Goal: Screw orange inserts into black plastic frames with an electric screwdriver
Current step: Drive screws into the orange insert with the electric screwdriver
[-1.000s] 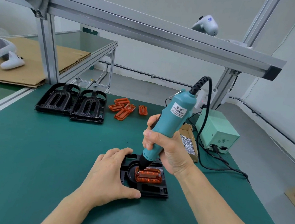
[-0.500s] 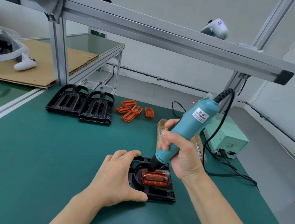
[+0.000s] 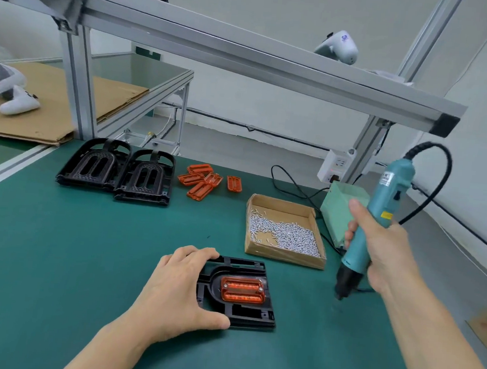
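Start with the big green table [image 3: 82, 258]: flat and good for pressing down on. Far back on it, two spare frames [image 3: 117, 170] side by side, with a small heap of spare inserts [image 3: 201, 180] just beside them. Nearer, on the right, an open box [image 3: 283, 258] full of little screws [image 3: 288, 235]. Close in front, the frame [image 3: 250, 314] lying flat, pinned by the left hand [image 3: 177, 290], with fingers bent over the top left edge and thumb pressed on the near edge. Hold it just like that, firm, to stop any sliding or turning. Right hand [image 3: 383, 255] wrapped tight round the screwdriver [image 3: 378, 213], off to the right of the frame, tip pointing down near the table, touching nothing. Inside the frame, the insert [image 3: 242, 290] sitting snug in its slot. Looks like a small silver dot at each top corner, maybe screws already in; too small to tell about the bottom corners. For the next screw, probably best to dip the tip into the box, pick up just one, then bring it over an empty hole. Stand the tool straight up, not leaning. Push down softly first, then run it. Stop once snug, since thin plastic could crack. Mind the cord, too, and keep it off the box.
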The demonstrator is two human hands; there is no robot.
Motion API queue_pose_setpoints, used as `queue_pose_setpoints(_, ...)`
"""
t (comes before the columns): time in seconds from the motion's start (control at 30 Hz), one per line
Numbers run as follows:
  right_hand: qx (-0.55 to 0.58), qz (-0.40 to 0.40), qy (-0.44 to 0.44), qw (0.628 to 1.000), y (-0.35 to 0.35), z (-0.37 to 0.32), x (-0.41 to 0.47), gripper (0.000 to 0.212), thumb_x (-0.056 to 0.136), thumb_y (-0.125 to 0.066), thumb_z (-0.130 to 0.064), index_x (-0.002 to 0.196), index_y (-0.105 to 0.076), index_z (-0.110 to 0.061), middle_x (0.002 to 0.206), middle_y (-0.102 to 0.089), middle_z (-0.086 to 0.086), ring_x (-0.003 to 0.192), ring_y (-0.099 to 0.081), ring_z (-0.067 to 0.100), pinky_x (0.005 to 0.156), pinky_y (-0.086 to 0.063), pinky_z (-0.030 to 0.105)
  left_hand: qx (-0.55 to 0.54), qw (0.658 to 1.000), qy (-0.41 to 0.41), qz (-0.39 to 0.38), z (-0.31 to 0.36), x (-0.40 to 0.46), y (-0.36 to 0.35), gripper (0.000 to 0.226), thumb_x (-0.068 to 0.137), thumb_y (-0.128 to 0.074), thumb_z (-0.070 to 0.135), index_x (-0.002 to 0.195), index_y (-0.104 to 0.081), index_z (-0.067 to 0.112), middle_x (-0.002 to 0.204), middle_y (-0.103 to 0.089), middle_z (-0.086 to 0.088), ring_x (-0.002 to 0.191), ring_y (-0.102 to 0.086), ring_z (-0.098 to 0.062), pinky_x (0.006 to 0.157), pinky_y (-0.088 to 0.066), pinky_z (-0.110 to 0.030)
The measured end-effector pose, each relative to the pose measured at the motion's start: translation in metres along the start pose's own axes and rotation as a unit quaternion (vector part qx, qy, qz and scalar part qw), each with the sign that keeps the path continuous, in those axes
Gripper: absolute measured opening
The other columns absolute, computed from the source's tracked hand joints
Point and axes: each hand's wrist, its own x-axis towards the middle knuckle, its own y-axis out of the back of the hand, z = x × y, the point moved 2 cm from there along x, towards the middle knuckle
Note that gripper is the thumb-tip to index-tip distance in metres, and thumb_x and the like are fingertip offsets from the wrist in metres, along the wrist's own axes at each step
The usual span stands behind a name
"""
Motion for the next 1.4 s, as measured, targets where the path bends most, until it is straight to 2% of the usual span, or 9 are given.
queue_pose_setpoints(0.17, -0.193, 0.011, -0.093, 0.977, 0.059, 0.025, 0.007, 0.031, 0.084, -0.071, -0.042, 0.087, -0.058, -0.014, 0.068, -0.057, 0.005, 0.052, -0.056, 0.015, 0.056, -0.05, 0.031, 0.007, 1.0, -0.016, 0.008, 0.002, 0.0, 0.002, 0.105, 0.041, -0.061, 0.075, 0.136, -0.027, 0.046, 0.115, -0.022, 0.026, 0.101, -0.018, 0.002, 0.092, -0.024, -0.016)
queue_pose_setpoints(0.3, -0.327, -0.008, -0.129, 0.936, 0.082, 0.046, 0.004, 0.039, 0.085, -0.069, -0.046, 0.088, -0.058, -0.009, 0.067, -0.056, 0.006, 0.052, -0.059, 0.018, 0.057, -0.055, 0.034, 0.009, 1.0, -0.022, 0.01, 0.004, 0.0, 0.002, 0.102, 0.042, -0.061, 0.074, 0.135, -0.028, 0.046, 0.11, -0.021, 0.031, 0.097, -0.014, 0.009, 0.089, -0.024, -0.017)
queue_pose_setpoints(0.47, -0.49, -0.042, -0.14, 0.859, 0.08, 0.065, 0.001, 0.047, 0.086, -0.06, -0.056, 0.09, -0.056, -0.009, 0.065, -0.065, 0.006, 0.067, -0.071, 0.025, 0.074, -0.058, 0.04, 0.004, 1.0, -0.008, 0.016, 0.001, 0.0, -0.001, 0.103, 0.041, -0.064, 0.075, 0.134, -0.028, 0.048, 0.12, -0.024, 0.026, 0.107, -0.026, -0.004, 0.092, -0.031, -0.022)
queue_pose_setpoints(0.67, -0.685, -0.046, -0.11, 0.719, 0.067, 0.075, 0.01, 0.053, 0.089, -0.044, -0.069, 0.075, -0.042, -0.018, 0.077, -0.058, -0.001, 0.073, -0.057, 0.018, 0.059, -0.042, 0.027, 0.004, 1.0, -0.014, 0.013, 0.0, 0.0, -0.002, 0.103, 0.041, -0.064, 0.077, 0.134, -0.026, 0.05, 0.123, -0.024, 0.026, 0.109, -0.028, -0.003, 0.09, -0.032, -0.022)
queue_pose_setpoints(0.8, -0.737, -0.034, -0.091, 0.669, 0.064, 0.08, 0.015, 0.053, 0.088, -0.039, -0.072, 0.079, -0.044, -0.02, 0.078, -0.056, -0.004, 0.073, -0.057, 0.016, 0.058, -0.042, 0.025, 0.004, 1.0, -0.017, 0.01, 0.0, 0.0, -0.002, 0.104, 0.041, -0.063, 0.077, 0.134, -0.025, 0.05, 0.122, -0.022, 0.026, 0.109, -0.028, -0.003, 0.094, -0.031, -0.02)
queue_pose_setpoints(0.9, -0.763, -0.026, -0.077, 0.642, 0.061, 0.082, 0.015, 0.059, 0.088, -0.035, -0.073, 0.101, -0.052, -0.018, 0.08, -0.054, -0.005, 0.077, -0.057, 0.018, 0.06, -0.042, 0.027, 0.005, 1.0, -0.018, 0.011, -0.001, 0.0, -0.002, 0.104, 0.042, -0.064, 0.076, 0.134, -0.026, 0.049, 0.122, -0.022, 0.026, 0.109, -0.028, -0.004, 0.094, -0.03, -0.02)
queue_pose_setpoints(1.13, -0.776, -0.037, -0.098, 0.622, 0.058, 0.083, 0.016, 0.073, 0.086, -0.024, -0.079, 0.121, -0.045, -0.019, 0.085, -0.051, -0.004, 0.081, -0.053, 0.02, 0.062, -0.04, 0.029, 0.004, 1.0, -0.029, 0.009, -0.001, 0.001, -0.003, 0.103, 0.043, -0.066, 0.075, 0.134, -0.026, 0.048, 0.121, -0.021, 0.027, 0.11, -0.029, -0.004, 0.094, -0.028, -0.018)
queue_pose_setpoints(1.3, -0.756, -0.03, -0.089, 0.648, 0.064, 0.09, 0.017, 0.068, 0.083, -0.02, -0.083, 0.105, -0.039, -0.021, 0.08, -0.053, -0.006, 0.077, -0.056, 0.018, 0.06, -0.042, 0.029, 0.007, 0.999, -0.032, 0.005, -0.001, 0.001, -0.004, 0.103, 0.046, -0.069, 0.074, 0.136, -0.026, 0.046, 0.128, -0.024, 0.024, 0.112, -0.025, -0.002, 0.096, -0.024, -0.017)
queue_pose_setpoints(1.4, -0.729, -0.022, -0.082, 0.679, 0.068, 0.095, 0.021, 0.071, 0.079, -0.025, -0.086, 0.103, -0.036, -0.021, 0.083, -0.058, -0.003, 0.076, -0.06, 0.019, 0.068, -0.049, 0.028, 0.007, 0.999, -0.035, 0.007, 0.0, 0.001, -0.003, 0.102, 0.049, -0.07, 0.072, 0.136, -0.026, 0.044, 0.134, -0.027, 0.022, 0.119, -0.024, -0.002, 0.097, -0.022, -0.016)
